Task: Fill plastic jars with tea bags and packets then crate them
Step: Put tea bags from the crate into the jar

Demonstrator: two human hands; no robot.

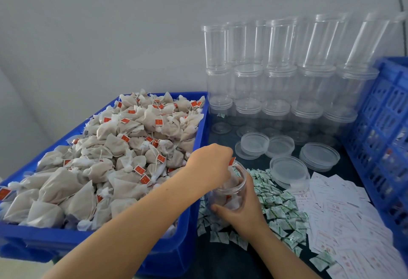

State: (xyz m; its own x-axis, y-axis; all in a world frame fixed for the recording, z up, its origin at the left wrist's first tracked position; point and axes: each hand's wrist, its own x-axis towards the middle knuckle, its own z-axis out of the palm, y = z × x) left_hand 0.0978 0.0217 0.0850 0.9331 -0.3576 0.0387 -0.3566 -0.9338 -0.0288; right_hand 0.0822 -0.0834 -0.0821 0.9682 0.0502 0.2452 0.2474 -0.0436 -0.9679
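A clear plastic jar [229, 192] stands on the dark table, partly filled with tea bags. My right hand [245, 208] grips its side from the right. My left hand [212, 163] is over the jar's mouth, its fingers curled round a tea bag with a red tag going into the opening. A blue bin [194, 190] on the left is heaped with beige tea bags [110, 157] with red tags. Small green and white packets [278, 210] lie scattered right of the jar.
Stacks of empty clear jars [282, 79] stand at the back against the wall. Loose clear lids [289, 168] lie in front of them. White paper slips [344, 219] spread at the right. A blue lattice crate [386, 128] stands at the far right.
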